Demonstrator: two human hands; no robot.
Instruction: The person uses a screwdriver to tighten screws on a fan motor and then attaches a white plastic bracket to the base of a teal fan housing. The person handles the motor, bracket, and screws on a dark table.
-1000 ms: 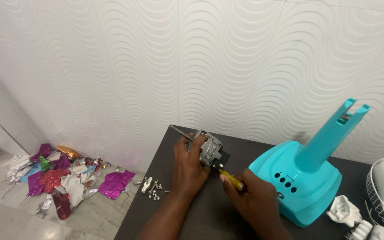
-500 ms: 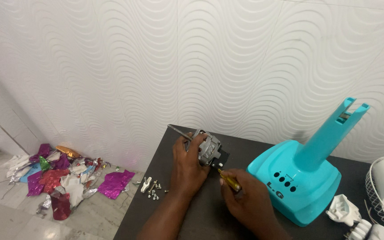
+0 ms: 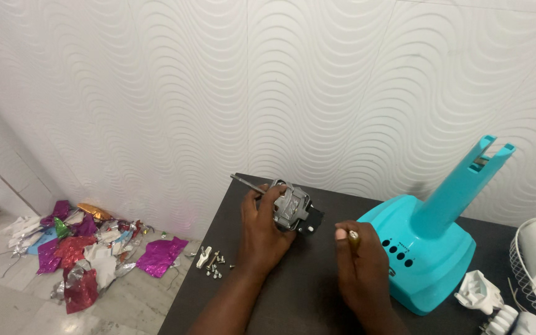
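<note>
A fan motor (image 3: 291,208) is gripped in the left hand (image 3: 263,229) and steadied on the dark table (image 3: 305,291), just left of the teal fan base (image 3: 426,254). A screwdriver (image 3: 353,237) is held in the closed right hand (image 3: 360,270), clear of the motor. Fastener work on the motor seems underway; next, the tip must be seated squarely. Loose screws (image 3: 214,267) lie left of the base, at the table's edge.

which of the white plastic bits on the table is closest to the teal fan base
The white plastic clip beside the fan base, nearly touching its right corner. The ribbed white piece lies farther off.
</note>
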